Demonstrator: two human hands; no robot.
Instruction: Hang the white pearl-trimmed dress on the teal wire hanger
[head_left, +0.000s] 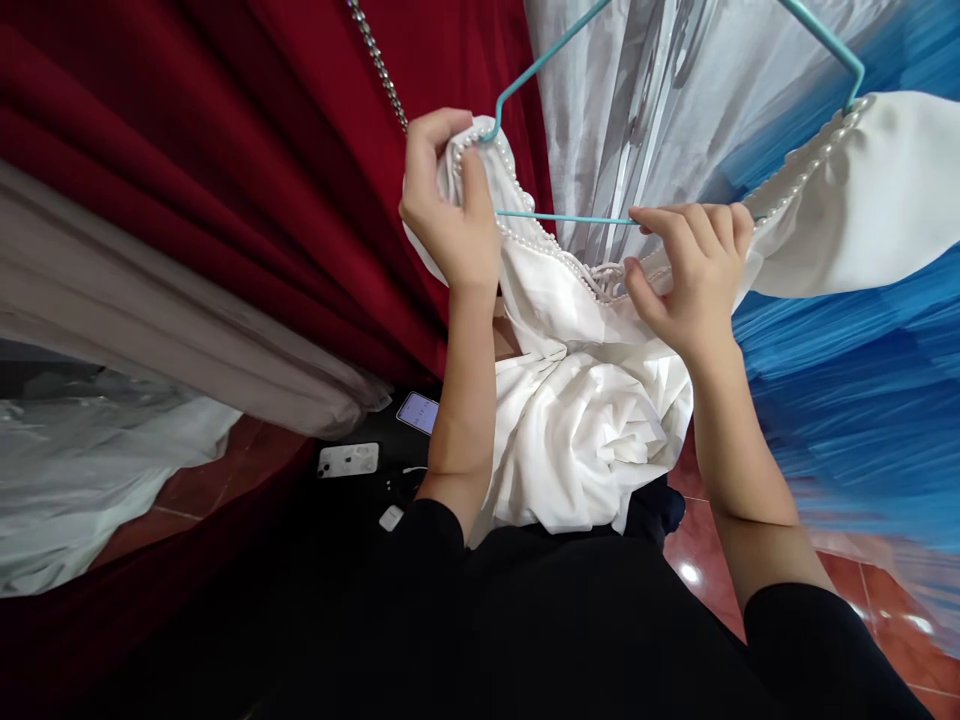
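Note:
A white dress (551, 310) with pearl beading along its neckline hangs on a light-blue hanger (555, 60). My left hand (454, 200) grips the beaded shoulder of the dress, close to the hanger's left notch, with thumb and fingers closed around the cloth. My right hand (694, 260) has its fingers curled over the hanger's thin lower bar by the neckline; the thumb sits lower, against the dress. Beyond that hand, the other white sleeve spreads to the right from the hanger's right notch. Below, the gathered fabric forms a large rosette.
Red cloth (315, 170) and beige cloth (172, 290) hang on the left. Sheer white fabric (600, 120) hangs behind, and blue tulle (847, 400) on the right. Two phones, one a white phone (348, 460), lie on a black surface at lower left. Red tiles (712, 560) show below.

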